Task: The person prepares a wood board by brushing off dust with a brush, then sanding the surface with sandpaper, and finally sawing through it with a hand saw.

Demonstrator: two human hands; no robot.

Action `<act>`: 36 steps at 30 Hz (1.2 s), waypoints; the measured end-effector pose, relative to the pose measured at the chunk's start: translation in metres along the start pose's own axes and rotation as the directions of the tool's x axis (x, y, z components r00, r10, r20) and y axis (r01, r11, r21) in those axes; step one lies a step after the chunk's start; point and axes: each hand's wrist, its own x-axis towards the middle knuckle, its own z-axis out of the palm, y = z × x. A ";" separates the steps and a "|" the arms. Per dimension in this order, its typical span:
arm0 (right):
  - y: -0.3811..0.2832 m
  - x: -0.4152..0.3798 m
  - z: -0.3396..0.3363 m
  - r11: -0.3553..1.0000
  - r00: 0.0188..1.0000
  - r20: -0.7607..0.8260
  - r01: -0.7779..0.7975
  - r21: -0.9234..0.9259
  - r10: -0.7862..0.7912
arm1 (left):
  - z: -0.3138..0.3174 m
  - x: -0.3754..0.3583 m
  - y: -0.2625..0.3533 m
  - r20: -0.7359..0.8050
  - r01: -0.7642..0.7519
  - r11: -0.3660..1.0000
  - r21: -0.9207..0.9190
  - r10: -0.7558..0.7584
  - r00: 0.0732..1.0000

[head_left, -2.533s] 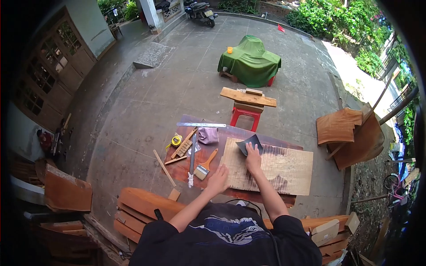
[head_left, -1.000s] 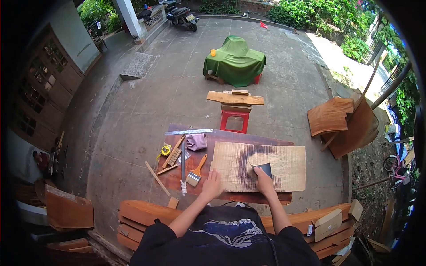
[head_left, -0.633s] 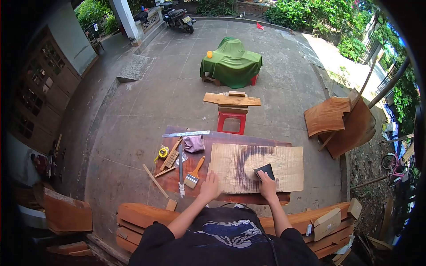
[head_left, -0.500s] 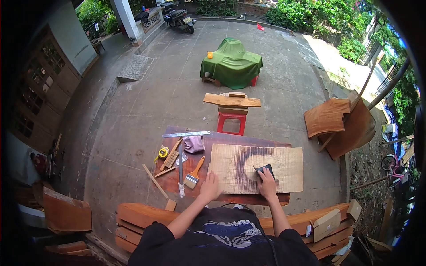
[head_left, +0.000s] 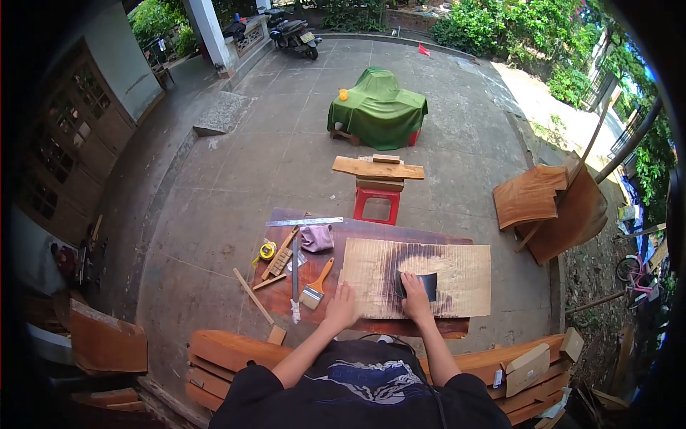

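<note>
A pale wooden board (head_left: 464, 279) with a dark burnt patch around its middle lies on the reddish-brown table (head_left: 286, 216). My right hand (head_left: 415, 294) holds a black sheet (head_left: 429, 286) against the board, over the dark patch. Near the board's left front corner my left hand (head_left: 343, 306) rests flat, fingers spread, holding nothing. Left of it lies a wide paintbrush (head_left: 315, 289) with an orange handle. A purple cloth (head_left: 316, 238), a metal ruler (head_left: 305, 222), a yellow tape measure (head_left: 266, 250) and a long dark bar (head_left: 294, 268) lie farther left.
Beyond the table, a red stool (head_left: 376, 206) bears wooden pieces (head_left: 379, 169). Farther back stands a green-covered object (head_left: 379, 111). Large wooden slabs (head_left: 532, 194) lean at the right. A slatted bench (head_left: 236, 343) is close to my body.
My right hand has moved left across the board with the black sheet, onto the dark patch. My left hand stays at the board's left edge. The view has shifted slightly.
</note>
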 end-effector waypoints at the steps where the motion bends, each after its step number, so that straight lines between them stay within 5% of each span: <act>1: -0.001 0.000 0.001 1.000 1.000 -0.007 -0.006 0.005 0.006 | -0.001 -0.001 0.001 0.001 0.000 1.000 0.002 0.000 1.000; 36: -0.015 -0.007 0.015 0.999 0.994 -0.099 -0.047 0.009 0.047 | 0.001 0.000 0.004 -0.007 0.011 1.000 0.017 -0.011 1.000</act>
